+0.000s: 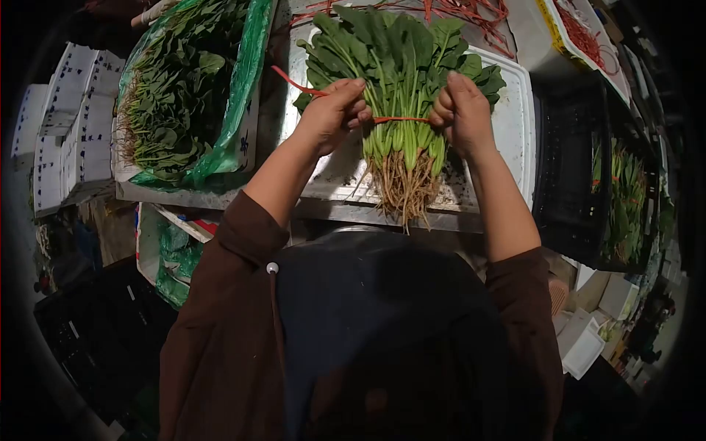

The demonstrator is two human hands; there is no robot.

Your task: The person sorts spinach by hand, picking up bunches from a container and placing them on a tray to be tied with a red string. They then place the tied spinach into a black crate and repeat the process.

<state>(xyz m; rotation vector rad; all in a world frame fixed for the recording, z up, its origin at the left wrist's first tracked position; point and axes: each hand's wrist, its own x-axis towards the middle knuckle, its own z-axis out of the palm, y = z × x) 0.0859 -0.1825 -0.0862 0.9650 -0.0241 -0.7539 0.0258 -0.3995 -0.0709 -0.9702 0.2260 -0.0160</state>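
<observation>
A bunch of green leafy spinach with pale tangled roots (403, 110) lies on a white foam board (515, 125), its long axis running straight away from the person: leaves fan out at the far end, roots point back toward the person and hang just over the board's near edge. A thin red tie band (397, 119) crosses the stems just above the roots.

The left hand (334, 110) is on the left side of the bunch, fingers curled shut around one end of the band, whose loose tail sticks out past the knuckles to the left. The right hand (460, 110) is on the right side of the bunch, closed in a fist on the band's other end and pressed against the stems. The band is stretched taut between the two hands.

Left of the bunch, a white foam box lined with a green plastic bag (243, 88) holds a heap of loose spinach (176, 88); dark printing shows on the box's near side but cannot be read. Farther left stand stacked white boxes with dark printed marks (70, 132), also unreadable. Beyond the leaf tips lies a scatter of red tie bands (471, 11). To the right of the bunch, a white box with a yellow edge (581, 33) holds more red bands, and a black plastic crate (581, 169) stands just beside the board, with more greens (625, 198) beyond it.
</observation>
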